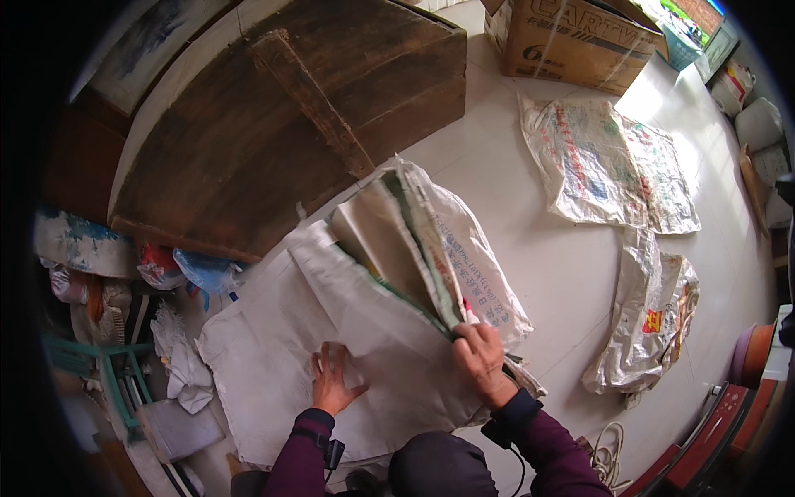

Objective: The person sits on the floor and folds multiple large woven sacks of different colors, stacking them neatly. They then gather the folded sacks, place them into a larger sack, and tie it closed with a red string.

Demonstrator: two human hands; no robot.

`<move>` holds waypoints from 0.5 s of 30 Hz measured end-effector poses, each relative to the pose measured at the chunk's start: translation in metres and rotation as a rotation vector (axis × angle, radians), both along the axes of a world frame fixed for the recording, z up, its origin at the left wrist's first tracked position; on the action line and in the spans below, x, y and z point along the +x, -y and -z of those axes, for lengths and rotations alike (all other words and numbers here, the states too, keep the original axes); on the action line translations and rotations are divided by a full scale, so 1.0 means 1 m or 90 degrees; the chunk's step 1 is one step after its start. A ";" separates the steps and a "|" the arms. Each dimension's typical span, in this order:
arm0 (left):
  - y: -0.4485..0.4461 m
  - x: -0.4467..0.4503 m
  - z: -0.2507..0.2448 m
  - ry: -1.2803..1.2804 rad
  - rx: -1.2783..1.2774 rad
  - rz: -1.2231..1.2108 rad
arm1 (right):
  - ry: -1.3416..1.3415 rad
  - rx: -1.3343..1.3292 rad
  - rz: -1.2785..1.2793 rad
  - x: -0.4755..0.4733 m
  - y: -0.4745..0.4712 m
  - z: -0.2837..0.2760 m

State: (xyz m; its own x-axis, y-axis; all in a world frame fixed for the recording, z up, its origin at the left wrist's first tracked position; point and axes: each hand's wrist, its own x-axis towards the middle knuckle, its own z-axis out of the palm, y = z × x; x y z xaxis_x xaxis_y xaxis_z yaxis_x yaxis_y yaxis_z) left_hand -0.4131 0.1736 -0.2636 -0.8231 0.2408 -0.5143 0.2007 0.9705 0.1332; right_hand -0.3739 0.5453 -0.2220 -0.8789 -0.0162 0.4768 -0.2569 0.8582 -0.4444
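A stack of woven plastic sacks [385, 366] lies on the tiled floor, its upper layers partly lifted and folded. My left hand [333, 379] rests on the white sack surface with its fingers spread. At the right, my right hand [481, 357] grips the bunched edges of the lifted sack layers. Between the layers, a tan inner face and green edges show. A white sack with printed writing [484, 267] lies at the right side of the stack. The right hand's fingertips are partly hidden by the hand.
A dark wooden chest [248, 136] stands beyond the stack. A printed sack [596, 161] and a crumpled one [633, 335] lie at the right. Farther off is a cardboard box [571, 43]. Blue plastic bags [208, 270] and a green metal frame [124, 385] are at the left.
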 end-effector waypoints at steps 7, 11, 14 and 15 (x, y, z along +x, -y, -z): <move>0.061 0.006 0.049 -0.130 -0.003 0.266 | -0.016 -0.173 -0.478 -0.009 0.033 -0.058; 0.094 0.010 0.062 -0.105 0.002 0.266 | 0.013 -0.161 -0.473 -0.004 0.036 -0.054; 0.102 0.013 0.067 -0.102 -0.004 0.279 | 0.041 -0.121 -0.439 0.006 0.043 -0.050; 0.102 0.013 0.068 -0.104 0.000 0.284 | 0.045 -0.124 -0.438 0.007 0.046 -0.047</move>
State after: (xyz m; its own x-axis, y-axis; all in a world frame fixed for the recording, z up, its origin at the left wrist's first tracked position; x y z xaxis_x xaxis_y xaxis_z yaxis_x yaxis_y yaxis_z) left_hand -0.4003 0.0720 -0.3316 -0.7098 0.5886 -0.3868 0.6159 0.7852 0.0647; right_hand -0.3668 0.4992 -0.1751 -0.7294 -0.4979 0.4691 -0.6756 0.4162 -0.6086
